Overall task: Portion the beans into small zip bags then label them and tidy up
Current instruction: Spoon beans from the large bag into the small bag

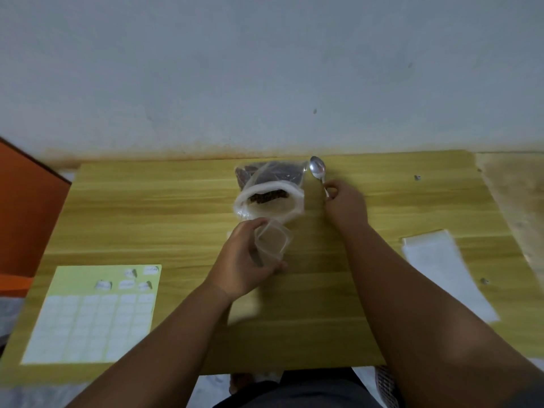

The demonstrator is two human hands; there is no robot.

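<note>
Pale wall behind, wooden tabletop below. The left hand had its grip curled round a small zip bag, clear, mouth gaping, held just this side of the bean bag. That big bag lay at the far edge, its rolled mouth wide, dark beans showing inside. The right hand had its grip pinched tight on the handle of the spoon, whose bowl sat just right of the bean bag. A label sheet lay near left, and a white plastic strip lay well off to the right.
</note>
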